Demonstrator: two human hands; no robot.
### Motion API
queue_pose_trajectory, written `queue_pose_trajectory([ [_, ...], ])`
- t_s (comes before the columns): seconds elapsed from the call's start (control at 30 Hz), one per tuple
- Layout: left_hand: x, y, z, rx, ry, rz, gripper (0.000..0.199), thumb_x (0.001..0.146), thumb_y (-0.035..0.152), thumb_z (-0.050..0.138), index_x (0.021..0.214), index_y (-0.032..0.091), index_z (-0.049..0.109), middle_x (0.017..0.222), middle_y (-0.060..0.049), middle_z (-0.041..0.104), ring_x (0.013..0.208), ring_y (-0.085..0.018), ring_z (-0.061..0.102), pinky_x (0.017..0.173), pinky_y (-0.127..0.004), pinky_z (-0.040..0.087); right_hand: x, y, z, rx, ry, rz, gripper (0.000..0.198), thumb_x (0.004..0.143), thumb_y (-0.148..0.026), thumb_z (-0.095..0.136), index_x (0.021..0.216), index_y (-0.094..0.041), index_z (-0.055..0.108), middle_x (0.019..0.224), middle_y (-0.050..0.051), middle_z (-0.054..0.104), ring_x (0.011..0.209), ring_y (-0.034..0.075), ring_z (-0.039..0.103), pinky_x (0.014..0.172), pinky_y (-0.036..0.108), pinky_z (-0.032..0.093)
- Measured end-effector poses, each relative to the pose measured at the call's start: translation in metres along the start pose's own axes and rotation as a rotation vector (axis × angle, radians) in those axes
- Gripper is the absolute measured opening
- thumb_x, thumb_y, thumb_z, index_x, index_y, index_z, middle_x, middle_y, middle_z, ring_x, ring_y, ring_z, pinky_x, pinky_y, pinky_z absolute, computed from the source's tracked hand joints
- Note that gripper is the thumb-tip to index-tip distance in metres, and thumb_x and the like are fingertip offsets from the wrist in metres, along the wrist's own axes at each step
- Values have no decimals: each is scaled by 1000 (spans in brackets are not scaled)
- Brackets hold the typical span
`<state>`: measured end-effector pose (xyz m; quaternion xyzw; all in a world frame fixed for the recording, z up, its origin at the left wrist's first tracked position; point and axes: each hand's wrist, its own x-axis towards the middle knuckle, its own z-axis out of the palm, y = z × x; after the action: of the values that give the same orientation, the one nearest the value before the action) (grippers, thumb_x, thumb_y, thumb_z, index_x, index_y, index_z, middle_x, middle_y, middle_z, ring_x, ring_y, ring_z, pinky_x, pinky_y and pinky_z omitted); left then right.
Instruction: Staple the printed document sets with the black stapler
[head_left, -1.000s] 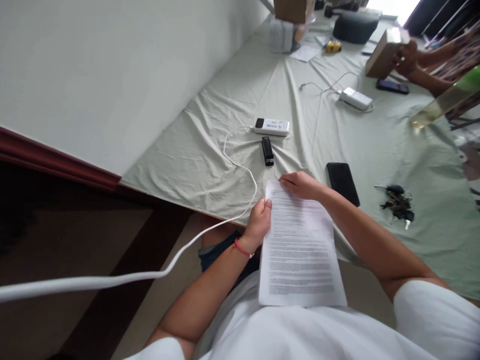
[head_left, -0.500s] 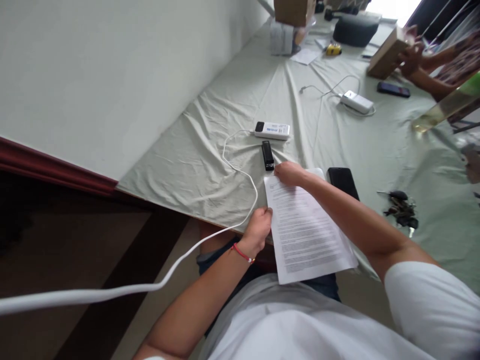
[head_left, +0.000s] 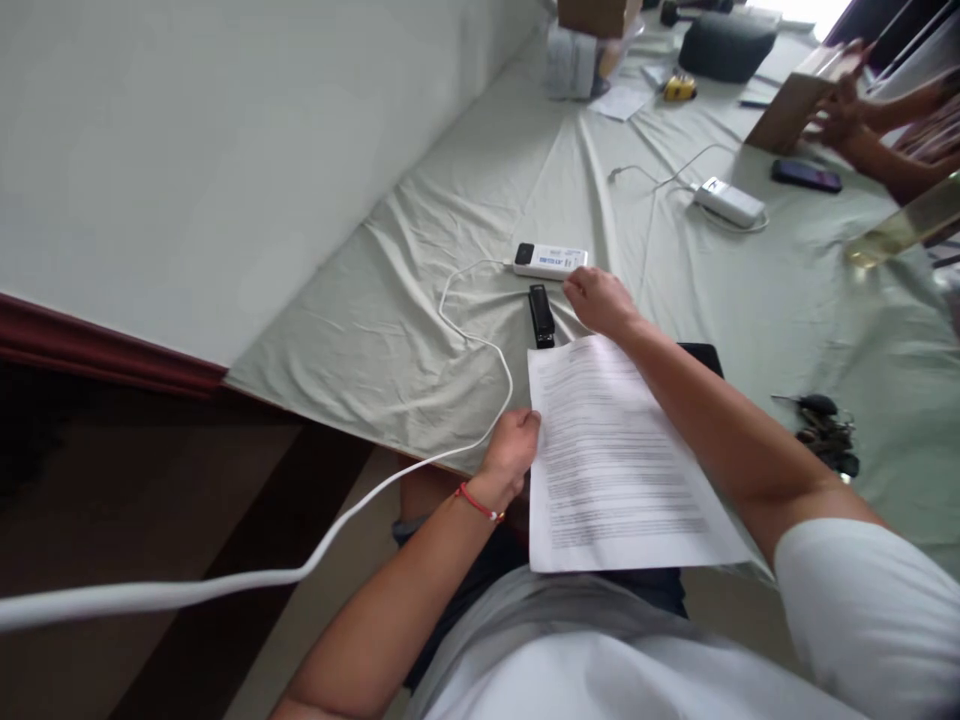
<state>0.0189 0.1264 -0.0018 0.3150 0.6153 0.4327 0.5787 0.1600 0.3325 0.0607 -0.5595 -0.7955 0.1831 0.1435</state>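
Observation:
My left hand (head_left: 512,447) is closed on the left edge of a printed paper (head_left: 622,470), the thumb lying over it. The sheet slopes across the table's front edge above my lap. My right hand (head_left: 602,300) is above the table beyond the paper's top edge, its fingers curled together with nothing visible in them. Just left of its fingertips lies a black stapler (head_left: 541,316). Right behind them is a white power bank (head_left: 550,261) with a cable plugged in. A black phone-like slab (head_left: 702,357) lies partly hidden under my right forearm and the paper.
A white cable (head_left: 390,497) runs from the power bank over the table edge. Keys (head_left: 827,432) lie at right. Farther off are a second power bank (head_left: 730,202), a phone (head_left: 806,176), a yellow object (head_left: 680,88) and a person's hands (head_left: 840,115) holding a box (head_left: 787,112).
My right hand has left the paper's top edge and moved away from me, up beside the stapler and power bank. The paper lies flatter to view; my left hand still holds its edge.

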Motion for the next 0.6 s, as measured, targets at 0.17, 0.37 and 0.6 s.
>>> queue_pose_trajectory([
  [0.17,-2,5,-1,57,19,-14,27,89,31,60,65,19,64,66,-3,64,65,-19,57,63,-30,44,24,-5,21,-8,-92,-307,66,107,-53,44,166,-25,40,173,7,35,160,37,25,129,57,27],
  [0.37,-8,12,-2,146,69,40,34,91,28,59,57,21,58,58,1,57,59,-15,49,59,-28,37,20,5,43,-30,-237,-227,70,106,-57,39,165,-20,43,175,9,30,160,39,25,132,55,22],
  [0.6,-13,11,-5,101,-38,-22,32,86,33,63,58,21,57,58,0,56,58,-15,49,56,-28,37,1,5,41,-36,-209,-188,69,103,-58,41,162,-21,46,171,12,36,155,42,33,128,61,29],
])
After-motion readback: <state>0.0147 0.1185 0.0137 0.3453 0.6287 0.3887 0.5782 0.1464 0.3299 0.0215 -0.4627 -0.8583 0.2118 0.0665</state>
